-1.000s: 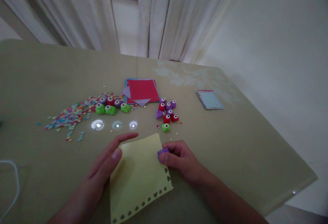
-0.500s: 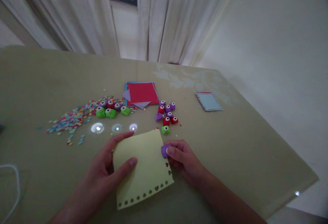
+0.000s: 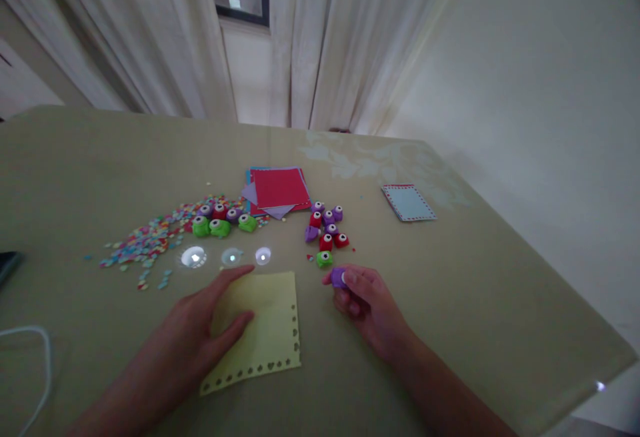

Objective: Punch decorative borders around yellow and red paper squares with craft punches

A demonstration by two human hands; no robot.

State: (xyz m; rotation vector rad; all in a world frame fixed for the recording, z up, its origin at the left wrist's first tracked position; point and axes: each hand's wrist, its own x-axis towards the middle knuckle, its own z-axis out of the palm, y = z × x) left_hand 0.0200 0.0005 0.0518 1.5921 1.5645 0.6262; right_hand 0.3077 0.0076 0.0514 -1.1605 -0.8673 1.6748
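The right hand point(image 3: 373, 307) grips a small purple punch point(image 3: 338, 278) between thumb and fingers, the thumb lying against its pale round part. This punch is clear of the yellow sheet point(image 3: 273, 317), which lies just left of the grip, with a gap of bare table point(image 3: 475, 303) between them. Small shaped holes, hearts among them, run along the sheet's near edge and up part of the edge facing the grip.

Left of the grip, across the sheet, the left hand point(image 3: 193, 330) is spread, thumb and forefinger wide apart, the thumb over the paper and the forefinger along its far edge; its other fingers are hidden.

Just beyond the grip a green punch point(image 3: 324, 259) stands nearest, with a cluster of red and purple punches point(image 3: 329, 223) behind it. Farther out and a little left lies a stack of coloured paper point(image 3: 281, 188), red on top. Left of that, a second group of punches point(image 3: 220, 219), green, red and purple, sits at the edge of a scatter of coloured confetti point(image 3: 150, 237). Beyond the grip to the right, well apart, lies a pale blue sheet point(image 3: 409, 202) with a patterned border.

Far left of the grip is a white cable point(image 3: 47, 357). Beyond the table hang pale curtains point(image 3: 350, 37).
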